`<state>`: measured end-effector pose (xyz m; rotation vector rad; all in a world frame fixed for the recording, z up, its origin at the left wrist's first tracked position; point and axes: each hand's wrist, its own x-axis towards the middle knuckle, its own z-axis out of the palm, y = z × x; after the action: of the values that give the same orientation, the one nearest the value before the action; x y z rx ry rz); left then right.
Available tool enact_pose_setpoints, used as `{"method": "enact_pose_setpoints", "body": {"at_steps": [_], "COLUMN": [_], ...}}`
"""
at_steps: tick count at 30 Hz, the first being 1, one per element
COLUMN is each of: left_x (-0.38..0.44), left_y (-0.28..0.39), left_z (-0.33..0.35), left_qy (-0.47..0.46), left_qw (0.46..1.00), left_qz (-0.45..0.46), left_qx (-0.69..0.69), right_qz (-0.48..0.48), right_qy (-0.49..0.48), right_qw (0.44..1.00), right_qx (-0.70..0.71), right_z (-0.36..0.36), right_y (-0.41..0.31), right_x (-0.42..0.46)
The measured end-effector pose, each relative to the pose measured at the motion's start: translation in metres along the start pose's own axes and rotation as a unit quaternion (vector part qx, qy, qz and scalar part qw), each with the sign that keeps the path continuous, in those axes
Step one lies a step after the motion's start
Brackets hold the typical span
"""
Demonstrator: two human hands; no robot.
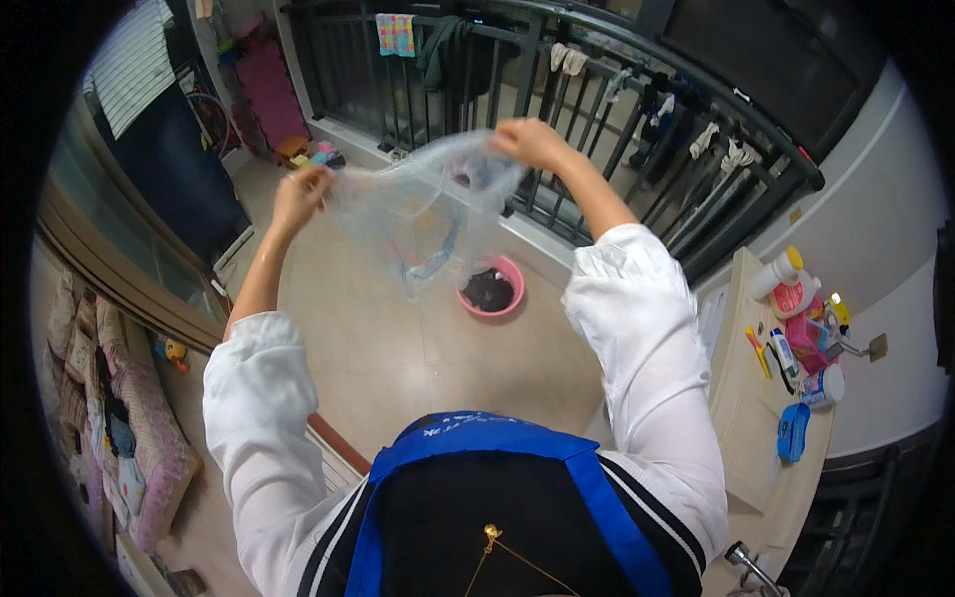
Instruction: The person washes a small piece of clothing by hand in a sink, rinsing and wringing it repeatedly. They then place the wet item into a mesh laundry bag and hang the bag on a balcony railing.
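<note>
A thin, see-through whitish sheet or garment (pixel 425 205) hangs stretched between my two hands, blurred by motion. My left hand (pixel 300 195) pinches its left upper corner. The right upper corner is gripped by my right hand (pixel 528 142), held higher and close in front of the railing. Coloured patches and a bluish curved band show on or through the sheer material. Below its lower right edge, a pink basin (pixel 515 304) with dark wet-looking cloth (pixel 489 289) in it stands on the tiled floor.
A dark metal railing (pixel 530 67) with socks and cloths over it runs across the back. At right, a counter (pixel 746 440) bears bottles, a brush (pixel 758 352) and a blue plastic item (pixel 793 433). A sofa (pixel 149 448) stands at left beyond a sliding door frame (pixel 127 276).
</note>
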<state>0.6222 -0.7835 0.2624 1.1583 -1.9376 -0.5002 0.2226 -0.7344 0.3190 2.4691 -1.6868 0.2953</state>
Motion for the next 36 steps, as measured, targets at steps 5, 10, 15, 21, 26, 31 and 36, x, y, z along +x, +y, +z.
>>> {"method": "enact_pose_setpoints", "body": {"at_steps": [5,10,15,21,26,31,36], "left_x": [-0.007,-0.001,0.007,0.019,0.035,0.036,0.043], "left_y": [0.002,-0.005,0.013,0.024,0.037,0.022,0.000], "left_z": [0.016,0.023,0.031,0.026,0.037,0.053,0.059], "left_qy": [-0.026,0.028,0.040,0.028,-0.014,-0.011,0.069], "left_qw": [0.995,0.997,0.991,0.988,0.996,0.996,0.995], "left_qz": [-0.034,0.015,-0.054,-0.057,-0.020,-0.001,0.025], "left_qx": [-0.089,-0.073,-0.113,-0.140,-0.091,-0.087,-0.068], "right_qz": [0.133,0.139,0.123,0.074,0.115,0.125,0.143], "right_qy": [0.113,0.133,0.040,-0.049,-0.047,0.014,0.194], "right_qw": [0.961,0.959,0.925,0.891,0.919,0.956,0.947], "right_qx": [0.214,0.211,0.358,0.445,0.375,0.265,0.214], "right_z": [0.024,0.023,0.002,-0.021,-0.021,0.005,0.047], "right_y": [0.022,0.025,0.042,0.055,0.094,0.099,0.107], "right_x": [-0.019,-0.034,-0.048,-0.065,-0.069,-0.052,-0.004]}}
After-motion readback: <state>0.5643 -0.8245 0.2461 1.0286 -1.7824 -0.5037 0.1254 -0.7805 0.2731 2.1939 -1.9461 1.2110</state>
